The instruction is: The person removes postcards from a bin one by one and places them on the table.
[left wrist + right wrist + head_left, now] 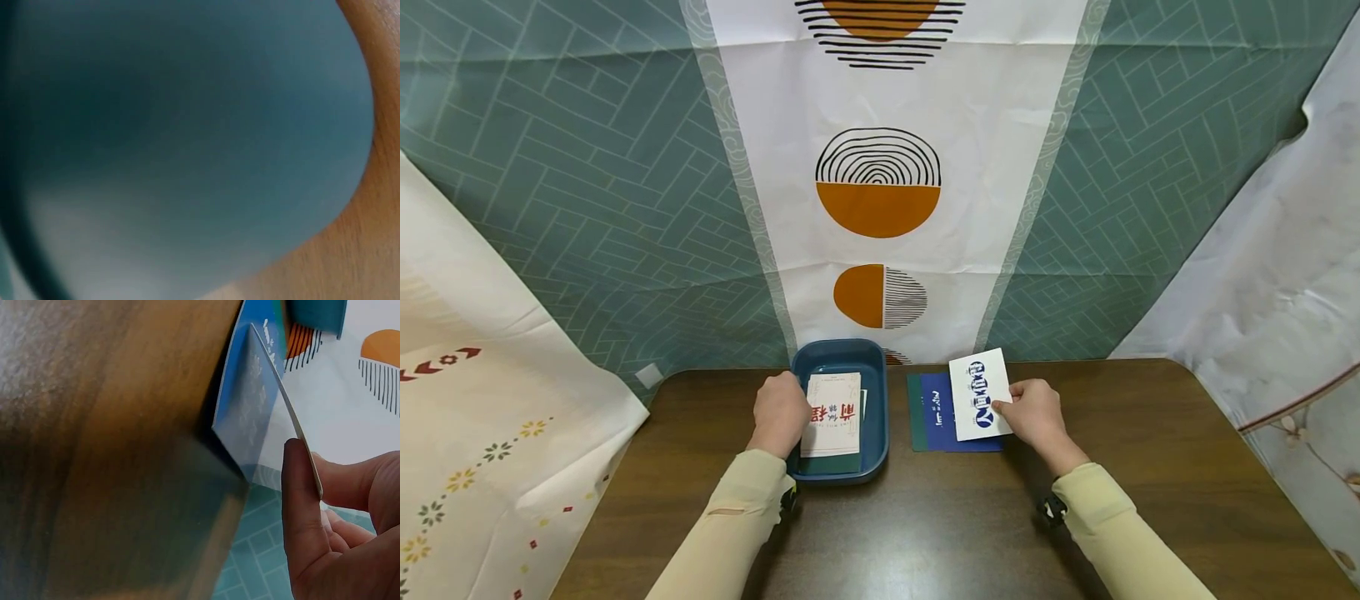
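Between thumb and fingers, my right hand point(1033, 414) pinches the right edge of a white card point(978, 392) with blue characters. The right wrist view shows that card point(279, 381) edge-on, tilted above a blue card point(228, 387). Under it on the table, the blue card point(937, 414) with white writing overlaps a green card point(916, 417). My left hand point(781, 412) grips the left rim of a dark blue tray point(874, 450); its fingers are partly hidden. Inside the tray, a cream card with red characters point(831, 417) lies over a green one point(831, 464). The tray's outer wall point(206, 150) fills the left wrist view.
The brown wooden table point(917, 533) runs back to a hanging cloth point(880, 108) with orange and black shapes on white and green sides. More patterned cloth hangs at the left point(490, 433) and right point(1292, 292).
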